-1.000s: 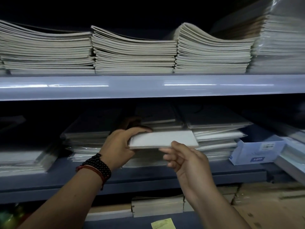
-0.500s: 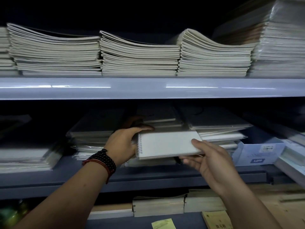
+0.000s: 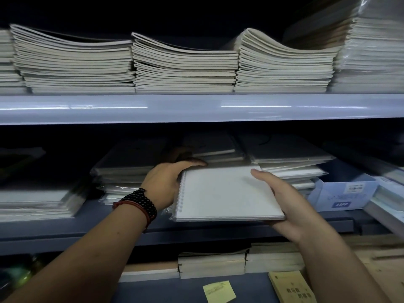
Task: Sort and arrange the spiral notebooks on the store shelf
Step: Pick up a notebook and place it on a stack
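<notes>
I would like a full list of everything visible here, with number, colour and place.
Top shelf: one, pale blue, upper half.
Paper stacks: five, off-white, on it.
Middle shelf: one, dark blue, below.
Wrapped piles: several, whitish, on it.
Spiral notebook: one, white, in both hands.
Box: one, blue, middle shelf, right.
Low stacks: few, beige, bottom centre.
Sticky note: one, yellow, before them.
Booklet: one, yellow, right of the note.
Bracelets: two, black and red, left wrist.
Left hand: grips the notebook's spiral edge.
Right hand: holds its right edge.
</notes>
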A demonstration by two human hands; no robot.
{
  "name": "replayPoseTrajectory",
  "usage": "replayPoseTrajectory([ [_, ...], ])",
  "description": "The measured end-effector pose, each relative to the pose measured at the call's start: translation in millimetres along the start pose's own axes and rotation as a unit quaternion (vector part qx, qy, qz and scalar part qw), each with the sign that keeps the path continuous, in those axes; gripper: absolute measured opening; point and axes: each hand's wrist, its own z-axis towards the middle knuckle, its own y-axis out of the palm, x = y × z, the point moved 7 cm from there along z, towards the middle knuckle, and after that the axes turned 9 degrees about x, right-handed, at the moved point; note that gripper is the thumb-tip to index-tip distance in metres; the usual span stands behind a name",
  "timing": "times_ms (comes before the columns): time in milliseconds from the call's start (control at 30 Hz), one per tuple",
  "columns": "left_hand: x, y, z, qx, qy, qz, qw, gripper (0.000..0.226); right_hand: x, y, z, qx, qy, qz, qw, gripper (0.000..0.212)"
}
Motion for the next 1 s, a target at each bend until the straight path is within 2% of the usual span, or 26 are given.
replayPoseTrajectory([
  [133, -1.7, -1.5, 1.3, -0.015, -0.007, -0.006, 1.000, 0.052, -7.9, -1.1, 17.4, 0.016, -0.037, -0.050, 0.998, 0.048],
  [233, -4.2, -5.2, 4.5, -0.042, -0.035, 0.010, 0.998, 0.050, -2.8, -3.5, 9.4, -0.017, -0.043, -0.085, 0.995, 0.036],
  [333, -5.2, -7.5, 9.4, -0.073, -0.066, 0.054, 0.994, 0.043, 3.7, -12.3, -2.8, -0.035, -0.042, -0.060, 0.997, 0.030],
  [433, -2.1, -4.4, 8.9, -0.087, -0.067, 0.068, 0.992, 0.063, 10.1, -13.6, -16.0, -0.018, -0.049, -0.035, 0.998, 0.025],
  [500, 3.9, -5.8, 3.9, -0.048, -0.051, 0.061, 0.996, 0.068, 13.7, -11.4, -20.8, 0.002, -0.053, -0.017, 0.998, 0.022],
  [533, 8.1, -11.0, -0.2, -0.006, -0.045, 0.058, 0.997, 0.064, 15.0, -11.6, -21.8, 0.015, -0.053, -0.009, 0.998, 0.022],
  [600, 11.0, -29.5, -18.5, 0.108, -0.087, 0.047, 0.989, 0.052, 17.0, -12.1, -22.9, 0.028, -0.053, -0.005, 0.998, 0.024],
  [667, 4.7, -41.3, -44.8, 0.181, -0.203, -0.043, 0.961, 0.031, 17.8, -10.0, -25.3, 0.021, -0.056, -0.012, 0.998, 0.021],
  [700, -0.3, -38.3, -57.7, 0.181, -0.279, -0.136, 0.933, 0.018, 18.5, -8.4, -27.2, 0.015, -0.055, -0.016, 0.998, 0.021],
  [733, -1.3, -29.1, -70.5, 0.150, -0.357, -0.241, 0.890, 0.008, 20.2, -7.4, -28.3, 0.010, -0.054, -0.022, 0.998, 0.020],
  [767, 4.4, -18.7, -81.2, 0.109, -0.412, -0.330, 0.842, 0.011, 22.5, -6.3, -30.3, 0.005, -0.053, -0.030, 0.998, 0.019],
  [833, 17.1, -10.2, -93.7, 0.070, -0.445, -0.442, 0.776, 0.024, 27.2, -3.4, -35.8, -0.004, -0.050, -0.042, 0.998, 0.018],
  [900, 26.0, -12.9, -101.9, 0.060, -0.441, -0.476, 0.758, 0.030, 29.8, -1.1, -41.0, -0.003, -0.057, -0.043, 0.997, 0.019],
  [1000, 29.9, -19.9, -115.6, 0.042, -0.434, -0.453, 0.778, 0.026, 31.9, 1.1, -48.5, 0.012, -0.075, -0.039, 0.996, 0.012],
])
